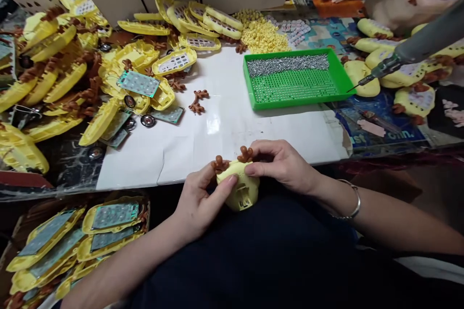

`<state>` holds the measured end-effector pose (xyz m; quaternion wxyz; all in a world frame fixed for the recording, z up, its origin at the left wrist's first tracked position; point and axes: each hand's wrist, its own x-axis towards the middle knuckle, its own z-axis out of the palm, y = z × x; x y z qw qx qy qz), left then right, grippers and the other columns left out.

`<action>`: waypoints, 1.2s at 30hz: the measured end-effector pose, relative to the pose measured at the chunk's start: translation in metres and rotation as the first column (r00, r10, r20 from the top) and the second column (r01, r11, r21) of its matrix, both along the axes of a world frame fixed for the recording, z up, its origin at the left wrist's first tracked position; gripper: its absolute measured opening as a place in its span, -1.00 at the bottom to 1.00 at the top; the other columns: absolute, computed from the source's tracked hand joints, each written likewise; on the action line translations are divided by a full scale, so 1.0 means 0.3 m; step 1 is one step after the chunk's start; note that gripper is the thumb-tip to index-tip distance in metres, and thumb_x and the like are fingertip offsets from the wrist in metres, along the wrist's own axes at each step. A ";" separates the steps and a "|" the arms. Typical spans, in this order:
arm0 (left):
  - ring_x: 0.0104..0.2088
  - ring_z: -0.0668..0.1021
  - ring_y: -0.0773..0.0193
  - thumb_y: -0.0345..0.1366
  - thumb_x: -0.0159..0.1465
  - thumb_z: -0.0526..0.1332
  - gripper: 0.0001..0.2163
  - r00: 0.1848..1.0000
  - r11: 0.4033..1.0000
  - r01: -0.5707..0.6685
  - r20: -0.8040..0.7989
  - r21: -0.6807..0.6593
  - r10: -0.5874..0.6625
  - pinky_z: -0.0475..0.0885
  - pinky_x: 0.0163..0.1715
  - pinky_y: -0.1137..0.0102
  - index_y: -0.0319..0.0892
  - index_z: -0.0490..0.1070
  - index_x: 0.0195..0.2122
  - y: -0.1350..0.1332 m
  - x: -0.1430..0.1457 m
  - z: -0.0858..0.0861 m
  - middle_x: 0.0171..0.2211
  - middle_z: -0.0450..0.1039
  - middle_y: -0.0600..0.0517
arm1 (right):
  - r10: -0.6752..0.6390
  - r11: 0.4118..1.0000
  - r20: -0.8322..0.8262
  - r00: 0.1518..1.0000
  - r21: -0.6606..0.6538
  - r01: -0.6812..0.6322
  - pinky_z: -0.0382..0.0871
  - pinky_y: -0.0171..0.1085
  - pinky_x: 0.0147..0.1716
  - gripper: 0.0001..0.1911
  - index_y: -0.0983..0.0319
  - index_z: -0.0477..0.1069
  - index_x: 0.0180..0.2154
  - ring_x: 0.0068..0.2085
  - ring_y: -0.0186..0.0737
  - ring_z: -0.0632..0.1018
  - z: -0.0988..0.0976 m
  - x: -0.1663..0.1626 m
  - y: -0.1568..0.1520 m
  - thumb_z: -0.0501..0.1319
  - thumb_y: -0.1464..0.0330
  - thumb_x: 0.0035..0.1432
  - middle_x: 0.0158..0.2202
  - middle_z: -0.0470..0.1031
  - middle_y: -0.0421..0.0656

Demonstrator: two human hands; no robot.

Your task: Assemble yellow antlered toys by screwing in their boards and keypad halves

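Between my two hands is a yellow toy phone casing [243,192] with brown antlers, its back with an uncovered battery bay facing up. My left hand [203,198] grips the casing's left side, thumb pressed on the back near one antler. At the other antler, my right hand [281,164] pinches the top right edge between thumb and fingers. The casing is held close to my body, just off the table's front edge. On the white sheet [224,130] ahead lies a loose brown antler piece [198,101].
A green tray [297,102] of small screws stands ahead, with a power screwdriver [398,58] hanging at its right. Yellow casings [58,82] and circuit boards [139,83] pile up on the left. Small yellow parts [264,36] heap at the back. A box [145,217] of casings sits lower left.
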<state>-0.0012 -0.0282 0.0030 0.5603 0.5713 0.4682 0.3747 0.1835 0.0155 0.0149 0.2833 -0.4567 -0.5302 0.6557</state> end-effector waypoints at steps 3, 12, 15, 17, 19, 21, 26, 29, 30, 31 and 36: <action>-0.19 0.56 0.24 -0.21 0.26 0.24 -0.79 0.983 0.987 -0.049 0.166 -0.153 0.074 0.45 -0.18 0.42 -0.17 0.46 -0.13 0.004 -0.008 -0.022 -0.21 0.55 0.00 | 0.021 0.992 0.055 0.998 0.126 -0.027 0.34 -0.36 -0.37 -0.79 0.30 0.47 -0.40 -0.36 -0.36 0.45 -0.001 -0.012 0.001 0.35 0.27 -0.01 -0.41 0.44 -0.21; -0.07 0.56 0.19 -0.25 0.12 0.39 -0.75 0.928 0.939 -0.121 0.299 -0.321 0.222 0.45 -0.08 0.35 -0.10 0.48 -0.17 -0.007 -0.037 -0.069 -0.07 0.54 0.01 | -0.020 0.775 0.319 0.948 0.604 -0.187 0.31 -0.37 -0.41 -0.74 0.31 0.46 -0.31 -0.42 -0.39 0.42 -0.053 -0.027 -0.040 0.22 0.21 0.20 -0.43 0.47 -0.18; 0.03 0.53 0.08 -0.24 0.09 0.40 -0.72 0.905 0.926 -0.093 0.356 -0.366 0.232 0.40 0.07 0.16 -0.08 0.48 -0.16 -0.003 -0.024 -0.063 0.00 0.52 -0.02 | -0.023 0.735 0.316 0.948 0.648 -0.199 0.32 -0.36 -0.38 -0.72 0.30 0.45 -0.27 -0.40 -0.37 0.44 -0.061 -0.028 -0.045 0.18 0.20 0.23 -0.41 0.48 -0.16; 0.00 0.55 0.06 -0.25 0.06 0.41 -0.73 0.879 0.915 -0.119 0.388 -0.385 0.277 0.41 0.06 0.11 -0.09 0.48 -0.21 0.000 -0.017 -0.055 -0.05 0.56 -0.02 | 0.012 0.763 0.329 0.944 0.607 -0.221 0.35 -0.35 -0.35 -0.69 0.30 0.44 -0.21 -0.37 -0.35 0.47 -0.062 -0.028 -0.050 0.19 0.16 0.21 -0.35 0.51 -0.14; -0.01 0.56 0.04 -0.25 0.03 0.42 -0.73 0.838 0.899 -0.177 0.417 -0.401 0.351 0.43 0.03 0.09 -0.09 0.46 -0.24 0.003 -0.012 -0.047 -0.09 0.58 0.00 | 0.053 0.811 0.366 0.929 0.528 -0.254 0.37 -0.34 -0.33 -0.68 0.30 0.43 -0.19 -0.35 -0.33 0.49 -0.063 -0.028 -0.058 0.21 0.17 0.20 -0.31 0.53 -0.13; -0.01 0.56 0.03 -0.25 0.01 0.43 -0.72 0.811 0.883 -0.220 0.424 -0.415 0.402 0.45 0.00 0.08 -0.08 0.44 -0.26 0.007 -0.005 -0.041 -0.11 0.58 0.01 | 0.076 0.828 0.397 0.915 0.486 -0.280 0.38 -0.33 -0.34 -0.74 0.31 0.42 -0.22 -0.35 -0.32 0.50 -0.064 -0.030 -0.067 0.21 0.23 0.21 -0.31 0.54 -0.12; -0.03 0.57 0.02 -0.21 0.00 0.43 -0.67 0.816 0.881 -0.239 0.408 -0.407 0.410 0.47 -0.02 0.09 -0.09 0.38 -0.26 0.010 0.010 -0.040 -0.15 0.59 0.00 | -0.027 0.765 0.365 0.931 0.607 -0.216 0.33 -0.36 -0.40 -0.86 0.32 0.41 -0.31 -0.42 -0.35 0.48 -0.066 -0.034 -0.078 0.18 0.35 0.21 -0.41 0.51 -0.15; -0.01 0.57 0.04 -0.18 0.07 0.40 -0.67 0.826 0.899 -0.201 0.426 -0.388 0.369 0.47 -0.03 0.11 -0.09 0.35 -0.19 0.004 0.002 -0.053 -0.12 0.58 -0.03 | -0.002 0.787 0.334 0.942 0.582 -0.205 0.33 -0.39 -0.42 -0.86 0.30 0.42 -0.32 -0.44 -0.39 0.47 -0.061 -0.028 -0.072 0.23 0.33 0.18 -0.43 0.51 -0.19; -0.01 0.56 0.05 -0.18 0.10 0.37 -0.69 0.832 0.912 -0.180 0.439 -0.368 0.341 0.47 -0.03 0.13 -0.09 0.35 -0.18 0.000 -0.004 -0.056 -0.11 0.57 -0.05 | 0.018 0.792 0.326 0.945 0.572 -0.212 0.33 -0.40 -0.43 -0.83 0.30 0.43 -0.33 -0.45 -0.39 0.47 -0.058 -0.024 -0.069 0.24 0.30 0.18 -0.44 0.51 -0.20; -0.01 0.56 0.06 -0.19 0.13 0.35 -0.72 0.840 0.928 -0.163 0.447 -0.334 0.308 0.47 -0.03 0.15 -0.10 0.36 -0.18 -0.003 -0.010 -0.058 -0.09 0.57 -0.05 | 0.030 0.787 0.318 0.948 0.576 -0.218 0.34 -0.40 -0.43 -0.79 0.30 0.43 -0.33 -0.45 -0.39 0.47 -0.054 -0.019 -0.065 0.24 0.25 0.19 -0.45 0.51 -0.20; -0.06 0.57 0.15 -0.32 0.19 0.32 -0.82 0.961 0.995 -0.097 0.258 -0.038 0.103 0.45 -0.02 0.25 -0.13 0.43 -0.19 -0.012 -0.024 -0.034 -0.13 0.55 -0.02 | -0.009 0.695 0.240 0.971 0.699 -0.166 0.41 -0.37 -0.29 -0.65 0.30 0.44 -0.14 -0.31 -0.34 0.52 -0.029 -0.010 -0.040 0.21 0.15 0.20 -0.28 0.54 -0.10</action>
